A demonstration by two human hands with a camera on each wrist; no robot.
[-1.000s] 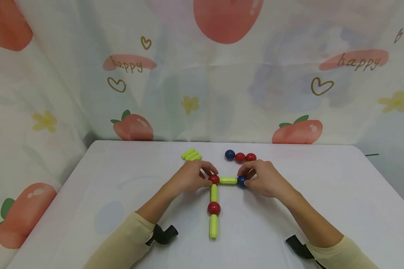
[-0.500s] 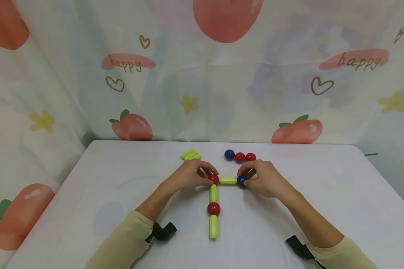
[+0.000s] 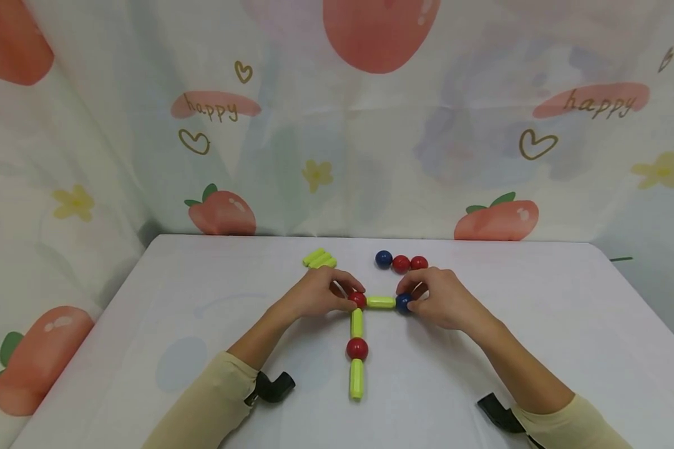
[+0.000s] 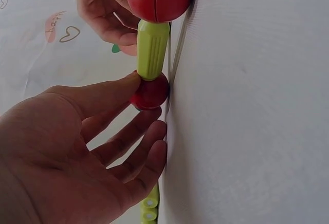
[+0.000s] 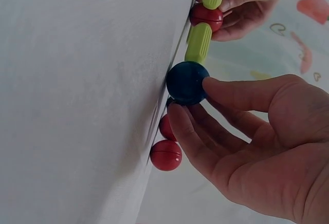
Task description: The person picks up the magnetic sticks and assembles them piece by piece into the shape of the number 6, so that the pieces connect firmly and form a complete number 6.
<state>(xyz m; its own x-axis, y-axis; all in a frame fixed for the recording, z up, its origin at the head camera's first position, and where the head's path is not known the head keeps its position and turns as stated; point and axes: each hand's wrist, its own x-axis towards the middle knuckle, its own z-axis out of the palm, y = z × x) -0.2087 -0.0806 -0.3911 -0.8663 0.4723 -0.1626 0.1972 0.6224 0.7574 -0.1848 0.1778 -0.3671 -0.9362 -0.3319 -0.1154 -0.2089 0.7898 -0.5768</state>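
Note:
My left hand (image 3: 321,293) pinches the red ball (image 3: 357,300) at the corner of an L-shaped chain of balls and sticks on the table. My right hand (image 3: 440,300) holds the blue ball (image 3: 404,303) at the chain's right end between thumb and fingers. A yellow-green stick (image 3: 380,302) joins these two balls. From the corner, another yellow-green stick (image 3: 357,323) runs toward me to a second red ball (image 3: 357,348), then a last stick (image 3: 356,380). In the left wrist view the thumb presses the corner red ball (image 4: 151,91) beside a stick.
Behind my left hand lies a small group of yellow-green sticks (image 3: 319,258). Toward the back stand a loose blue ball (image 3: 384,259) and two loose red balls (image 3: 401,264) in a row. A patterned cloth hangs behind the white table (image 3: 202,299).

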